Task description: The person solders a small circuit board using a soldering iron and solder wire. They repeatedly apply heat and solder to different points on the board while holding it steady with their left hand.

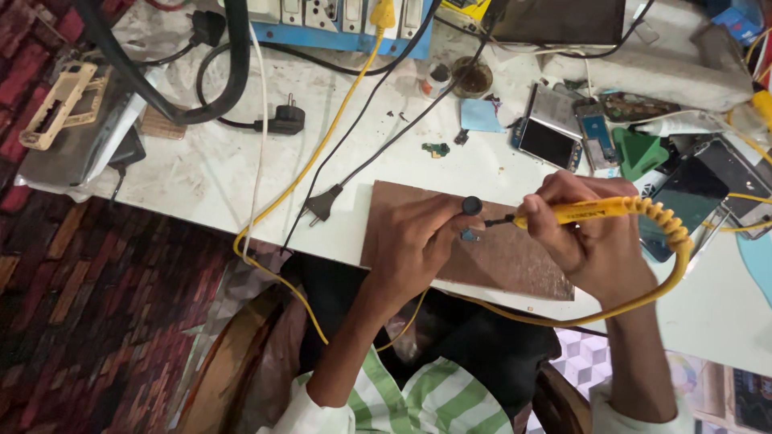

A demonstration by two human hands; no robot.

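Note:
My right hand point(585, 241) grips a yellow soldering iron point(599, 210) by its handle, with the dark tip pointing left. My left hand point(418, 241) pinches a small black round part point(472, 206) at its fingertips, right beside the iron's tip. A tiny bluish piece point(470, 235) shows just below the fingers. Both hands hover over a brown board point(515, 261) lying on the white workbench point(217, 173). The iron's yellow coiled cord point(674, 241) loops off to the right and under the bench edge.
A black plug point(320, 205) lies left of the board; a second plug point(285, 120) sits farther back. A blue power strip point(338, 20) runs along the back. Opened phones and parts point(563, 133) crowd the right side. A small round pot point(471, 78) stands behind.

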